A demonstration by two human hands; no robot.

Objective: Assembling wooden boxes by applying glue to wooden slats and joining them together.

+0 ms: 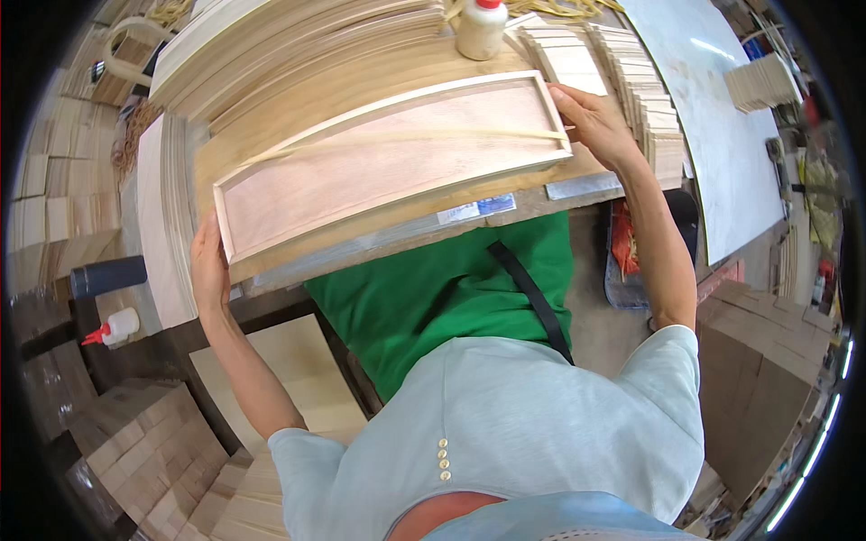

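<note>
A long shallow wooden tray (388, 167) with a pinkish plywood bottom and pale raised rim lies on the workbench (379, 239) in front of me. A thin pale strip lies lengthwise inside it. My left hand (207, 266) grips the tray's left end. My right hand (591, 117) holds its right end, fingers on the rim corner. A white glue bottle (481, 29) stands just beyond the tray.
Stacks of thin wooden slats (631, 77) sit to the right of the tray, long boards (298, 45) behind it. A pale sheet (722, 117) lies at the far right. At lower left are a red-tipped glue bottle (113, 329), a dark cylinder (108, 275) and piled wooden blocks (144, 451).
</note>
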